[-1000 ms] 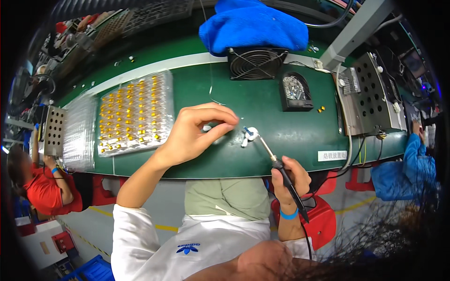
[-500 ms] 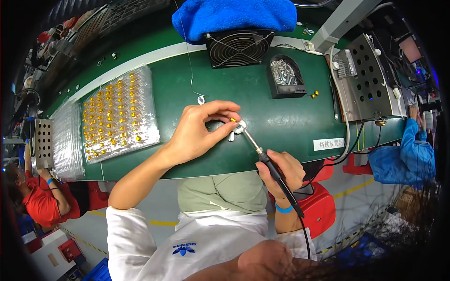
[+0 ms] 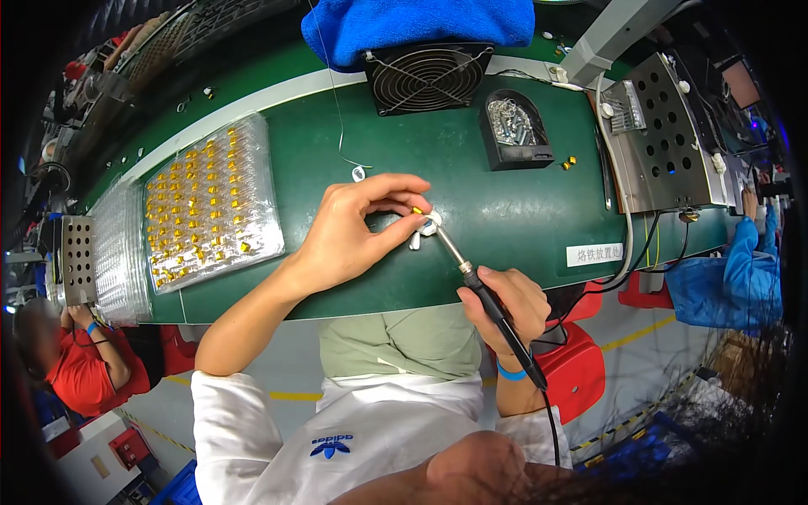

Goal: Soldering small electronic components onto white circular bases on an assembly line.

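Note:
Between the thumb and fingertips of my left hand (image 3: 349,227) is a small gold-yellow part (image 3: 417,210). A small white plastic piece (image 3: 431,225) sits right against those fingertips, just over the green bench. My right hand (image 3: 520,305) grips the black handle of a soldering iron (image 3: 486,296) like a pen. The iron's metal tip reaches up and left to the white piece; whether it touches the yellow part is too small to tell. Past my left knuckles lies another small white piece (image 3: 358,173) at the end of a thin wire.
Left on the bench (image 3: 337,126) stands a clear plastic tray (image 3: 273,202) of yellow parts, beside stacked clear trays (image 3: 118,244). Ahead are a black fan (image 3: 429,80), a blue towel (image 3: 421,21) and a black bin (image 3: 518,158) of metal pieces. A perforated metal box (image 3: 656,135) stands right; co-workers sit at both sides.
The whole view has shifted slightly. Both hands keep nearly the same pose, with the iron's tip still at the white piece.

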Available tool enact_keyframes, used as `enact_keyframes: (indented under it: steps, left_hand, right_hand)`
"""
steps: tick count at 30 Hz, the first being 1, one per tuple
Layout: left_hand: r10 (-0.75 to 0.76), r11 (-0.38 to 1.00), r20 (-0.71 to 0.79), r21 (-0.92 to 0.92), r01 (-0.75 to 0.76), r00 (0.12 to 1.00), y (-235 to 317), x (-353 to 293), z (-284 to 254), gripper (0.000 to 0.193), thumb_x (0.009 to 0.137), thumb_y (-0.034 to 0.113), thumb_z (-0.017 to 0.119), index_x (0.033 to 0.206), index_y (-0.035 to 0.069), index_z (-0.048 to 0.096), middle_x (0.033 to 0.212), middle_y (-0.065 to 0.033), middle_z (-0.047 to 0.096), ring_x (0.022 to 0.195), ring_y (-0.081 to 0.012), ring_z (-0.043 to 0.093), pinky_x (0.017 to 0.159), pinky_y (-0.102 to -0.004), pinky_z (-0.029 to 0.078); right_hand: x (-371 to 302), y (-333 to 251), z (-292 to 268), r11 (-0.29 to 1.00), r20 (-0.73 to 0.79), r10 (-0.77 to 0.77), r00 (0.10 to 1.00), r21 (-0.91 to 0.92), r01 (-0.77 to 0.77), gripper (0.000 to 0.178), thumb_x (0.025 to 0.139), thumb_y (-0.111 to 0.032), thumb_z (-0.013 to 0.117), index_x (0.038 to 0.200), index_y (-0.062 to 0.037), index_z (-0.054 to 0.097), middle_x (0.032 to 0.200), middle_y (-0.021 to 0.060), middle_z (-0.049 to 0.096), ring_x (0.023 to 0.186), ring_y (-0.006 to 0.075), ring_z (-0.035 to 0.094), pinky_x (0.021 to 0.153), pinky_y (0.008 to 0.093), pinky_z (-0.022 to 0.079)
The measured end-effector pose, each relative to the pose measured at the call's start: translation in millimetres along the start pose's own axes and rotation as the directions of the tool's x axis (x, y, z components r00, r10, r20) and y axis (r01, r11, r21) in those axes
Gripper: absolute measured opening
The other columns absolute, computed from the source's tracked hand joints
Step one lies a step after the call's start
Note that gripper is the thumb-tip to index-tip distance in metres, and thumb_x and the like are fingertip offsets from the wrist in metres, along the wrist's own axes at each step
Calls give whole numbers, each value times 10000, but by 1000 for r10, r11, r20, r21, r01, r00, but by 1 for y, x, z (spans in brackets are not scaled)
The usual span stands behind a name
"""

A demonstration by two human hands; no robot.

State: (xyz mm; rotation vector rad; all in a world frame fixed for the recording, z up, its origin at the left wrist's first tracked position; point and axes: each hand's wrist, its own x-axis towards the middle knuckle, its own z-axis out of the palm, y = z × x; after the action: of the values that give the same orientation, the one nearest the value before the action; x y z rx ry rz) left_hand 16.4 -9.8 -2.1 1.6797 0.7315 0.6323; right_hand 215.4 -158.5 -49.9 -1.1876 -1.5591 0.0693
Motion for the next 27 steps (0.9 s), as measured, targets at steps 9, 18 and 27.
enact_keyframes:
  steps: [9, 18, 27]
  left_hand:
    - [51, 998, 0, 25, -51, 999, -3, 0, 1, 328, 920, -49, 725, 1241, -55, 658, 1107, -138, 737, 1069, -188, 713, 982, -328, 568]
    - [25, 998, 26, -51, -23, 999, -6, -2, 4, 272, 940, -47, 698, 1210, -43, 674, 1151, -135, 729, 1124, -212, 703, 1010, -345, 551]
    - [67, 998, 7, 2, -67, 998, -8, -3, 6, 268, 923, -87, 672, 1187, -38, 689, 1131, -126, 714, 1092, -210, 708, 993, -336, 556]
  right_hand:
    - [-2, -1, -4, 1000, -25, 20, 999, 13, -19, 336, 821, -94, 855, 1067, 56, 682, 653, 91, 605, 528, 201, 586, 487, 290, 444]
    - [-4, -1, -6, 999, -30, 37, 999, 7, -37, 326, 840, -109, 847, 1068, 58, 684, 645, 83, 595, 515, 194, 570, 480, 289, 437]
    - [-1, 1, -3, 1000, -5, -8, 1000, 23, 8, 349, 785, -65, 857, 1058, 69, 688, 652, 103, 601, 499, 217, 549, 475, 310, 425]
